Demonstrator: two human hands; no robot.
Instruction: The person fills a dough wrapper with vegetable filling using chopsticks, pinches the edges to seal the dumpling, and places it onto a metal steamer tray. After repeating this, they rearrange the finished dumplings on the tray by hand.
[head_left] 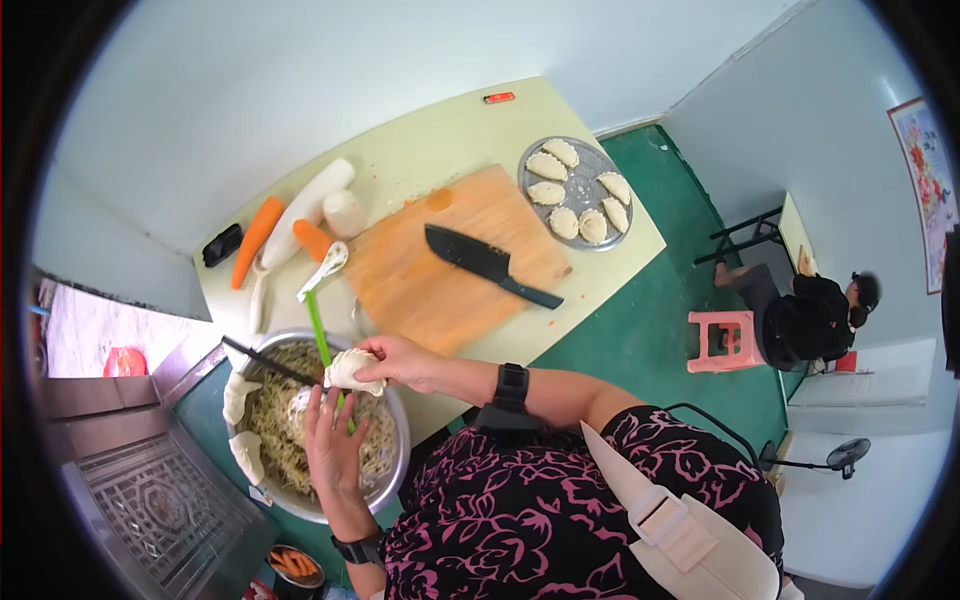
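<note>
Over the metal bowl (405, 440) of shredded filling (280, 455), my right hand (400, 362) pinches a folded dumpling (355, 371) with a crimped edge. Just below the dumpling is my left hand (335, 440), open, its fingers stretched out and apart. Whether its fingertips touch the dumpling is hard to tell. Pale pieces of dough (246, 457) hang over the bowl's left rim. A black stick-like handle (265, 360) leans in the bowl. Across it runs a green handle (317, 325) with a white slotted head (327, 266); its lower end passes behind the dumpling.
A black-bladed knife (468, 252) lies on the wooden cutting board (400, 290). Several dumplings rest on a round metal tray (578, 190) near the table's far corner. Carrots (257, 240) and a white radish (305, 215) lie at the left. Another person (825, 315) sits beyond a pink stool (722, 342).
</note>
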